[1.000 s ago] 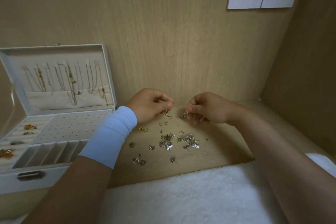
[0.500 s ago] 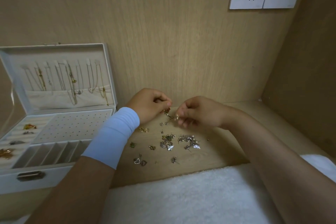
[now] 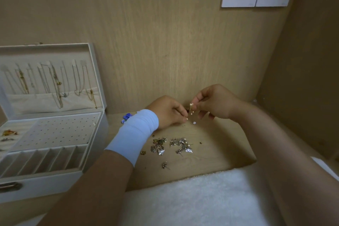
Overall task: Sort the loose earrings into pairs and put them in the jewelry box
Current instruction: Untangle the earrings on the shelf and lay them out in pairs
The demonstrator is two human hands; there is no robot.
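Pinching a pearl drop earring [image 3: 191, 108] in the curled fingertips of the right hand [image 3: 214, 104], well to the right of the jewelry box [image 3: 45, 187] and lifted off the wooden shelf [image 3: 220, 148]. Pinching its lower end, or a second pearl piece, too small to tell which, in the narrowly closed fingers of the left hand [image 3: 168, 112], just beside the right. Wearing a white wristband [image 3: 134, 134] on the left forearm. Working beyond a heap of loose earrings [image 3: 172, 146] lying on the shelf right of the box, one small stud [image 3: 193, 122] lying apart under the fingertips. Showing the box open, necklaces [image 3: 56, 84] hanging in its raised lid, the dotted panel [image 3: 55, 130] and slotted compartments below.
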